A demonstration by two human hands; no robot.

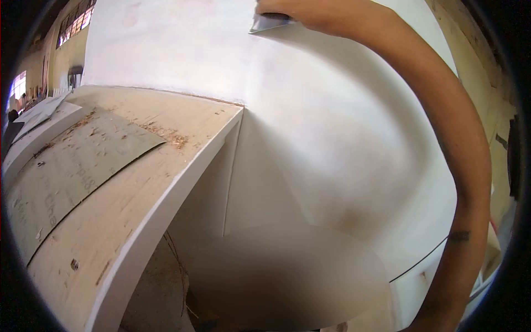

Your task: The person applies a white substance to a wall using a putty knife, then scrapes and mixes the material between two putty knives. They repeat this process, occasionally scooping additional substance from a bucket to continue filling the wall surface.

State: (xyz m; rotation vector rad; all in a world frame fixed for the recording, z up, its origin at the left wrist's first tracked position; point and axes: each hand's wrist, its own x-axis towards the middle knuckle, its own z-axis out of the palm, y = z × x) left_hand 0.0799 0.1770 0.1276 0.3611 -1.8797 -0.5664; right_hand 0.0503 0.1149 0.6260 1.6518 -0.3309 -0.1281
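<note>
My right hand (282,8) is at the top edge of the view, its fingers closed around a thin grey sheet (270,23) that may be sandpaper. The sheet lies against a white-painted panel (326,127), near the panel's inner corner. My right arm curves down along the right side of the view. Part of the hand is cut off by the frame's edge. My left hand does not show.
A wooden surface (193,119) with a white front edge runs along the left, bearing wood shavings (176,137) and a greenish board (83,166) with writing. White pieces (61,119) lie at the far left. A blurred patch covers the bottom centre.
</note>
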